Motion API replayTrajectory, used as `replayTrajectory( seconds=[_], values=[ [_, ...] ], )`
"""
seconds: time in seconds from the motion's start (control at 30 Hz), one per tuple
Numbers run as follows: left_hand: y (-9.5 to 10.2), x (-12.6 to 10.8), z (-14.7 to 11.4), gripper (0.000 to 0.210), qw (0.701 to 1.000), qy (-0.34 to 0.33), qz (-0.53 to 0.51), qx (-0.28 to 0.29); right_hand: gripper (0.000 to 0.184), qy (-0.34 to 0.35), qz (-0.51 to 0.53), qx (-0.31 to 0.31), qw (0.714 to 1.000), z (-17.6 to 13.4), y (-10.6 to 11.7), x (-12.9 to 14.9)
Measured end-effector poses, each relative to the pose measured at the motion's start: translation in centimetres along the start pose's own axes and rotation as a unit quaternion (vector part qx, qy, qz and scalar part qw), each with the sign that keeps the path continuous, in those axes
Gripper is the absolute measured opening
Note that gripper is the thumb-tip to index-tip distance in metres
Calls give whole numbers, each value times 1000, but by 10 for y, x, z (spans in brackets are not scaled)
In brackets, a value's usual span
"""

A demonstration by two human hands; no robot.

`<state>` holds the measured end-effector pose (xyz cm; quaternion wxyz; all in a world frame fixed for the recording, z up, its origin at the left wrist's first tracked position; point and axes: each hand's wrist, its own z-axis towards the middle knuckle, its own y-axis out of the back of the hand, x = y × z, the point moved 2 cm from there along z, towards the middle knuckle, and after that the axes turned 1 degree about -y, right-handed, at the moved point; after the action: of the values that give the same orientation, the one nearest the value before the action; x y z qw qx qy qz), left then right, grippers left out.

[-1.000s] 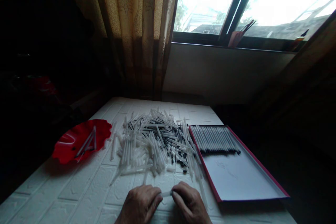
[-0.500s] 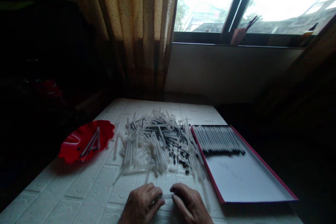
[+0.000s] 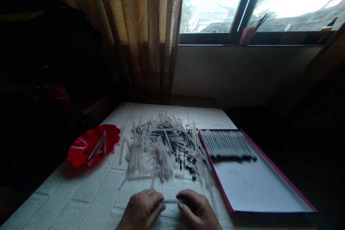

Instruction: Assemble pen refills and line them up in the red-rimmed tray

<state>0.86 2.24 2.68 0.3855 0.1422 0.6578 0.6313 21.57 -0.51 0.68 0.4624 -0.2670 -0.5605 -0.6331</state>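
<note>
My left hand (image 3: 145,206) and my right hand (image 3: 195,206) face each other near the table's front edge. Their fingers pinch opposite ends of a slim, greyish pen barrel (image 3: 170,201), which lies level between them. Whether a refill sits inside it is too dim to tell. Just beyond the hands spreads a loose pile of clear pen barrels (image 3: 165,154), mixed with dark refills (image 3: 172,134) and small black caps (image 3: 193,178).
On the right, a shallow pink-edged box (image 3: 258,190) contains a row of black-capped pens (image 3: 226,143). A red scalloped dish (image 3: 78,147) with several pens stands left. Behind the white brick-patterned table (image 3: 88,192) are a curtain (image 3: 145,36) and a window (image 3: 212,3).
My hands have drawn slightly apart, and more of the thin barrel shows between them. The whole view has shifted a little.
</note>
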Motion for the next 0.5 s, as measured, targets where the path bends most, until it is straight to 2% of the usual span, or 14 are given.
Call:
replayTrajectory(
  seconds=[0.13,0.3,0.4,0.43,0.5],
  values=[
    [2,-5,7,3,1000,-4,19,19,21,17,-12,2,1000,0,-1,-3],
    [23,25,7,10,999,13,30,-4,18,0,25,-65,998,-2,4,-13],
    [42,49,13,15,993,90,73,-22,17,-10,56,-97,994,-3,5,-21],
    [47,56,18,16,987,126,93,-20,17,-10,60,-97,993,-3,4,-22],
    [53,65,30,16,981,155,110,-26,16,-8,55,-84,995,-4,2,-24]
  ],
)
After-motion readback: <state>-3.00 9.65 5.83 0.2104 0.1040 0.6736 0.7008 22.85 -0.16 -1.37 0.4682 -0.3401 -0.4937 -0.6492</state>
